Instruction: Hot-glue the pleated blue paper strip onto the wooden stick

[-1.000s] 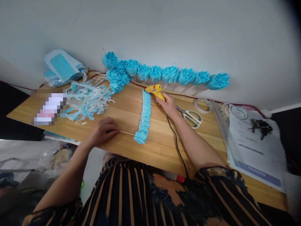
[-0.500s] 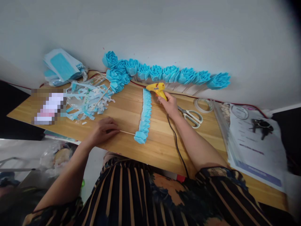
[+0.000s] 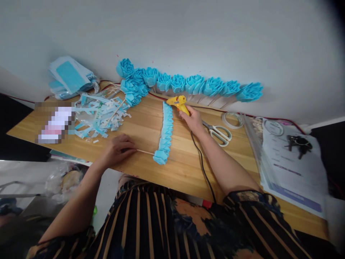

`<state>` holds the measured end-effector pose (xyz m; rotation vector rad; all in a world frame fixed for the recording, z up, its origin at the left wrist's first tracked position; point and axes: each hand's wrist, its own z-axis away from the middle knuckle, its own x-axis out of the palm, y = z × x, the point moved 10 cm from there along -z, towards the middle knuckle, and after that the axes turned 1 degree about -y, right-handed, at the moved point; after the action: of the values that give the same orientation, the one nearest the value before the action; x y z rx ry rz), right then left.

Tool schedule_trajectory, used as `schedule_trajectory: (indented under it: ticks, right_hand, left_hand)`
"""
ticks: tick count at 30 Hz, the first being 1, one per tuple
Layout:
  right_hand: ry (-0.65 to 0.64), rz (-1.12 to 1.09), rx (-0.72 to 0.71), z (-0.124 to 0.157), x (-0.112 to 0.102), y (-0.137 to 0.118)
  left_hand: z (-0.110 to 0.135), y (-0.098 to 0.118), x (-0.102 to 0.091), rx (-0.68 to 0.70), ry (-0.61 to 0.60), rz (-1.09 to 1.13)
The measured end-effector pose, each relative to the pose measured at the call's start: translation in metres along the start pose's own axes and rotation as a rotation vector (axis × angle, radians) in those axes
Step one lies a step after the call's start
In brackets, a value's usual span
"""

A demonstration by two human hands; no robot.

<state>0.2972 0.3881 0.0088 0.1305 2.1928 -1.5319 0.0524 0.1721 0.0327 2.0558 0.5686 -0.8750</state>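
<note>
My left hand (image 3: 120,149) pinches a thin wooden stick (image 3: 145,152) close to the table's front edge. At the stick's right end is a small roll of blue petals (image 3: 161,157). From that roll a scalloped blue strip (image 3: 166,126) runs away from me across the wood. My right hand (image 3: 193,118) is closed around the handle of a yellow glue gun (image 3: 178,102). The gun's nozzle points left, at or just above the strip's far end; whether they touch I cannot tell. A dark cord (image 3: 201,158) trails from the gun toward me.
Finished blue flowers (image 3: 178,83) on sticks lean in a row along the wall. Blue and white scraps (image 3: 107,117) and stacked face masks (image 3: 70,75) lie left. Scissors (image 3: 221,135), a tape roll (image 3: 232,120), papers (image 3: 293,172) and keys (image 3: 300,142) lie right on the table (image 3: 140,127).
The whole view has shifted very slightly. Both hands keep their holds, and the strip, stick and glue gun show no clear movement on the table.
</note>
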Motion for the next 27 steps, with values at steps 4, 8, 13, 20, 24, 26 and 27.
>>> schedule_trajectory:
  ticks: [4, 8, 13, 20, 24, 26, 27]
  right_hand:
    - [-0.012, 0.014, -0.007, 0.0, 0.001, -0.002]
    - [0.003, 0.022, -0.017, 0.0, 0.0, -0.003]
    - [0.012, 0.024, -0.011, 0.0, -0.001, 0.0]
    - [0.044, 0.038, -0.008, 0.001, -0.003, 0.002]
    - [0.063, -0.098, 0.057, 0.0, -0.006, 0.012]
    - [0.071, -0.185, 0.091, 0.0, -0.008, 0.017]
    - [0.071, -0.209, 0.103, 0.0, -0.008, 0.019]
  left_hand:
    - [-0.001, 0.002, -0.001, 0.005, 0.003, 0.001]
    - [0.0, 0.001, 0.0, 0.002, 0.007, -0.002]
    - [0.0, 0.002, -0.002, 0.019, 0.03, 0.019]
    - [0.001, -0.001, 0.0, 0.003, 0.019, 0.016]
    - [0.002, -0.004, 0.001, -0.023, 0.002, 0.02]
    - [0.002, -0.004, 0.001, -0.03, 0.003, 0.016]
    - [0.002, -0.004, 0.001, -0.029, 0.004, 0.013]
